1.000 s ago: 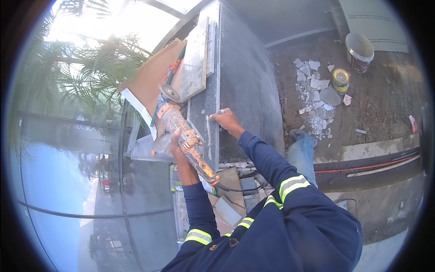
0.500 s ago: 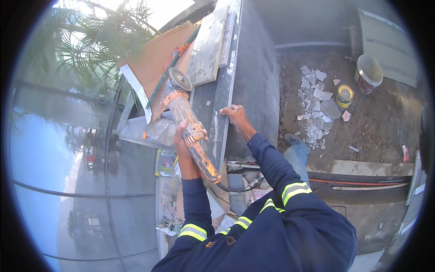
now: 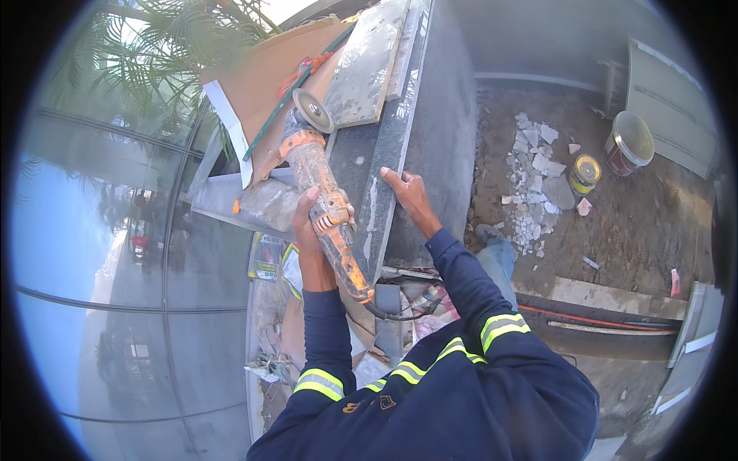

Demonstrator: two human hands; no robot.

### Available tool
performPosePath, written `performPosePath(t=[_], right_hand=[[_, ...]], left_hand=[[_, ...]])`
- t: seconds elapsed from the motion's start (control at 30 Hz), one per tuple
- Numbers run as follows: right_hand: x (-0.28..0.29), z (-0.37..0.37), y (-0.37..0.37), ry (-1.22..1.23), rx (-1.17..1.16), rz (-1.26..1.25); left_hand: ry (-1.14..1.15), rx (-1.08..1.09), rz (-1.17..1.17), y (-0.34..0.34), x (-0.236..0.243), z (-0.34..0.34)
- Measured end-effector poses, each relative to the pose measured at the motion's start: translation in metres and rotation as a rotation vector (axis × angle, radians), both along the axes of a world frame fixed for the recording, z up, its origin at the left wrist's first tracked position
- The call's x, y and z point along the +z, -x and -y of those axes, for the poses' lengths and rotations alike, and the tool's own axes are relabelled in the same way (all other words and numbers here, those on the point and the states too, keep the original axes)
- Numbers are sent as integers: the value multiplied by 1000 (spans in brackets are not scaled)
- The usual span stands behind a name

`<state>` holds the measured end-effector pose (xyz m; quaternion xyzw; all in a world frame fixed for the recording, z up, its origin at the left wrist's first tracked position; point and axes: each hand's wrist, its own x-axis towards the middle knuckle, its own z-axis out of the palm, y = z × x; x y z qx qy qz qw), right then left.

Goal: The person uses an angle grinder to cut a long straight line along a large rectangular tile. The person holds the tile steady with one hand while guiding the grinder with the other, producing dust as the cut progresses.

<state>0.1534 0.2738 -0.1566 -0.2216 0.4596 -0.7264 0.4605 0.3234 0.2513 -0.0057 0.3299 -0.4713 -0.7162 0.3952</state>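
Note:
My left hand (image 3: 311,230) is closed round an orange angle grinder (image 3: 330,230), coated in grey dust, with its disc (image 3: 313,109) up and away from me and its cord leaving the near end. My right hand (image 3: 411,196) grips the edge of a long dark stone strip (image 3: 377,223) with a white smear along it, on the side of a grey ledge (image 3: 438,146). Beyond the disc lie a dusty pale slab (image 3: 361,69), a brown cardboard sheet (image 3: 254,69) and a green bar (image 3: 265,131) with orange, tangled material on it.
Glass panels (image 3: 100,246) and palm fronds fill the left side. On the right, broken pale pieces (image 3: 538,177) lie on dirt beside a yellow can (image 3: 584,173) and a bucket (image 3: 629,142). Red and white pipes run near my leg (image 3: 496,261). Rubble and sacks lie under my arms.
The grinder and my left hand sit slightly higher in the picture. My right hand has shifted up and right with the view and still holds the stone edge.

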Motion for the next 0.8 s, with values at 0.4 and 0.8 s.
performPosePath(t=[0.4, 0.8], right_hand=[[-6, 14, 6, 64, 81, 153], [-4, 6, 6, 70, 101, 153]], left_hand=[[0, -4, -48, 5, 1, -2], [-8, 12, -66, 9, -6, 1]])
